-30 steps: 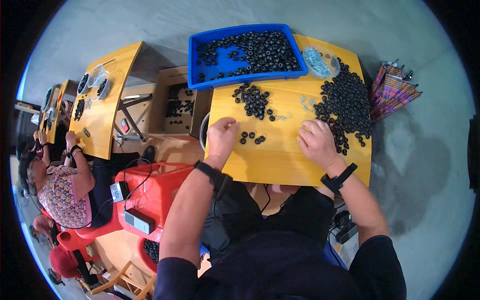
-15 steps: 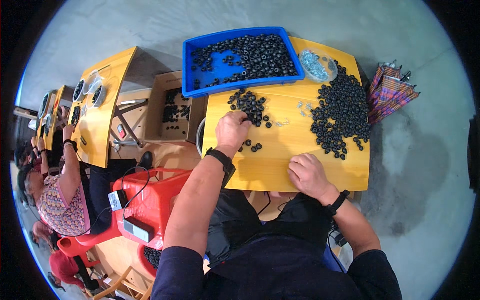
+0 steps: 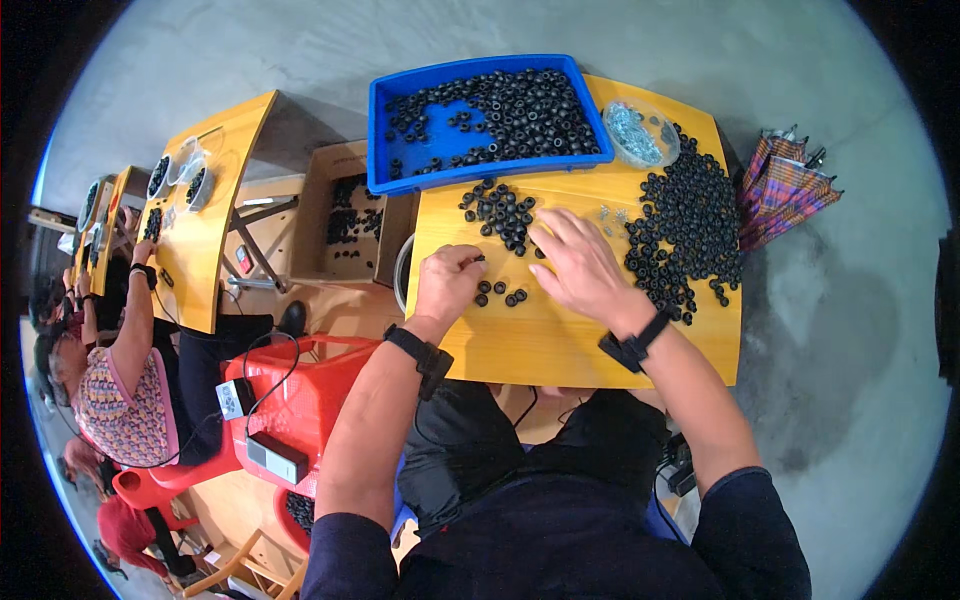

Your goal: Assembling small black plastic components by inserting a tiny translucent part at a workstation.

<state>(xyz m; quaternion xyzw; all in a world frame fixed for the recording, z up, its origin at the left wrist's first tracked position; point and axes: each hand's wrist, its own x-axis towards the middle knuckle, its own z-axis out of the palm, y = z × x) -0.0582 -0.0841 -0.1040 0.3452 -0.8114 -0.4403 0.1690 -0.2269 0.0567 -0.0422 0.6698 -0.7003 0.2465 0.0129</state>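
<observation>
My left hand [image 3: 447, 285] is closed in a pinch at the left of the yellow table [image 3: 560, 350], with a small black ring-shaped part [image 3: 479, 258] showing at its fingertips. My right hand [image 3: 583, 268] lies low over the middle of the table, fingers apart and nothing visible in them. Just beyond both hands is a small heap of black rings [image 3: 500, 212]. A few loose black rings [image 3: 510, 297] lie between the hands, nearer me. Small silvery metal pieces [image 3: 612, 217] lie to the right of my right fingers; whatever is under that hand is hidden.
A blue tray [image 3: 500, 178] of black rings stands at the table's far edge, beside a clear tub of metal pieces [image 3: 635, 135]. A large spread of black rings [image 3: 690, 220] covers the right side. Beyond are a plaid umbrella [image 3: 785, 195], a cardboard box [image 3: 320, 235] and a red stool [image 3: 300, 390]; people work at left.
My right hand has moved from the near edge forward and left, its fingers spreading over where metal pieces lay. My left hand has drawn back slightly from the small heap with a black ring.
</observation>
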